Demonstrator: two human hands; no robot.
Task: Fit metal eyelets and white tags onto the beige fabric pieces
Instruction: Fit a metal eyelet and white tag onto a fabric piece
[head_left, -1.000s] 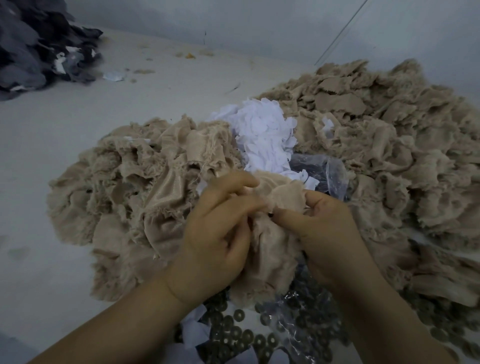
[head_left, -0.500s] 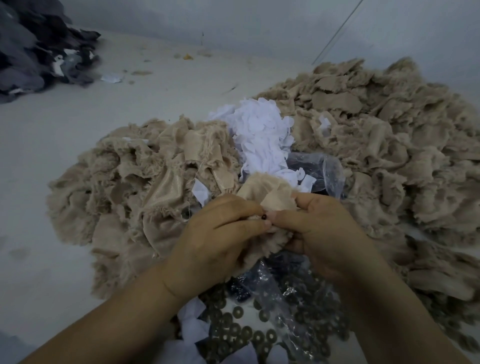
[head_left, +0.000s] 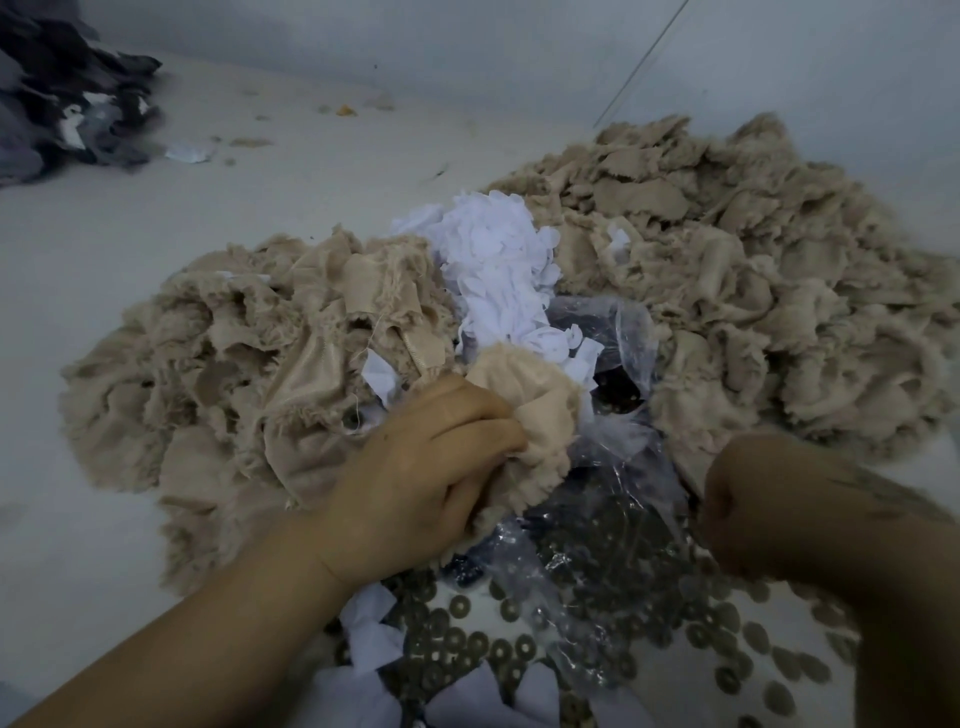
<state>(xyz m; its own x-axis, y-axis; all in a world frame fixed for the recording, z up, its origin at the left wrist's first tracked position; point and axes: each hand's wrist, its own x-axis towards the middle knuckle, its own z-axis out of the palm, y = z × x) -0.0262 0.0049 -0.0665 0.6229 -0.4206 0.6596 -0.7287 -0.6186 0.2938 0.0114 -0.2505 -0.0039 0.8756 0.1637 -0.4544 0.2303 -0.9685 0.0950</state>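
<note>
My left hand (head_left: 415, 467) grips a bunched beige fabric piece (head_left: 535, 415) above a torn clear plastic bag (head_left: 597, 519), while my right hand (head_left: 769, 509) is curled into a fist over the scattered metal eyelets (head_left: 467, 644); whether it holds anything, I cannot tell. Heaps of beige fabric pieces (head_left: 727, 270) flank a mound of white tags (head_left: 498, 260) on the pale tabletop (head_left: 104, 234), with a dark fabric pile (head_left: 57, 93) at the far left.
</note>
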